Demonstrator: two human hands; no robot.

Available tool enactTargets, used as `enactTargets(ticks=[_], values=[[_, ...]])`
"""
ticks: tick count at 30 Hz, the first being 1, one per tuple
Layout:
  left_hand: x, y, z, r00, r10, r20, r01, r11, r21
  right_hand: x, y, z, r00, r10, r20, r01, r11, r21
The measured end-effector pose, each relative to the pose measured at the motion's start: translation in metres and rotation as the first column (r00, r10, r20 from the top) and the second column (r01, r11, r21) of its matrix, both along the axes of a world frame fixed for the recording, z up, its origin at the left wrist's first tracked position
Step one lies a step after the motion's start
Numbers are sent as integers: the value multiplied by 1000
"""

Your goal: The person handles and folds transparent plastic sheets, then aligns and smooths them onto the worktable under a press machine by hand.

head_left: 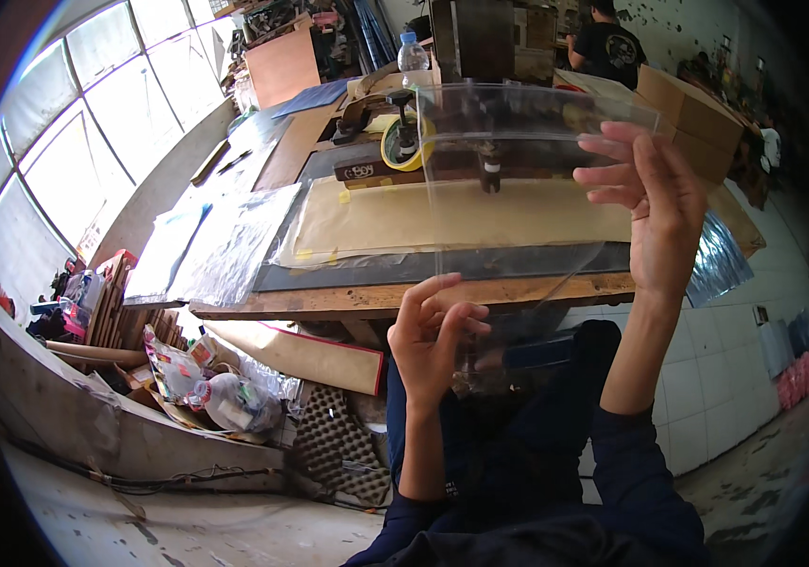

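A thin, see-through plastic sheet [527, 156], with a crease or band along its upper part, is held up in front of the table. My left hand [433, 335] pinches it low on its left side, with the thumb and fingers close together. Higher up, my right hand [655, 208] grips the sheet's right side, its fingers bent toward the left. Through the film I see a long tan paper sheet [376, 222] lying on the table's dark mat. The sheet's lower part hangs above my lap and is hard to make out.
The wooden table [329, 300] holds a yellow tape roll [397, 144], a water bottle [413, 59] and clear plastic packets [220, 246]. Cardboard boxes [692, 109] stand at the back right, near another person [605, 47]. Bagged scraps [234, 402] and grey egg-crate foam [338, 449] lie at lower left.
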State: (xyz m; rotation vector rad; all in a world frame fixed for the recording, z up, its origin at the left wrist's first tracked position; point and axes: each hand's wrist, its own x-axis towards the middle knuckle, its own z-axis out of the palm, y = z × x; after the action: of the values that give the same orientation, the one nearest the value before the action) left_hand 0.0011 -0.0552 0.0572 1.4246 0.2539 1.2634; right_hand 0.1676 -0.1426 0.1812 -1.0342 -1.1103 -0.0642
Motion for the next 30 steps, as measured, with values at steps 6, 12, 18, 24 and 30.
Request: enactTargets(ticks=[6,12,18,24,30], values=[[-2,9,-4,994,12,111,-5,998,-65,-8,7,-5,999,22,29,-20,997,-81],[-2,11,-8,987,-1,160,22,991,-135,-10,4,-33,999,-3,-49,-1,997,-74],[-2,12,-7,983,6,182,24,987,-160,-15,-3,-52,991,74,-108,-89,986,-143],[-1,12,-7,982,15,190,20,983,-182,-16,-6,-55,988,115,-99,-130,979,-156],[1,13,-7,980,73,187,-29,974,-226,-23,-12,-75,954,257,-153,-288,927,-240]])
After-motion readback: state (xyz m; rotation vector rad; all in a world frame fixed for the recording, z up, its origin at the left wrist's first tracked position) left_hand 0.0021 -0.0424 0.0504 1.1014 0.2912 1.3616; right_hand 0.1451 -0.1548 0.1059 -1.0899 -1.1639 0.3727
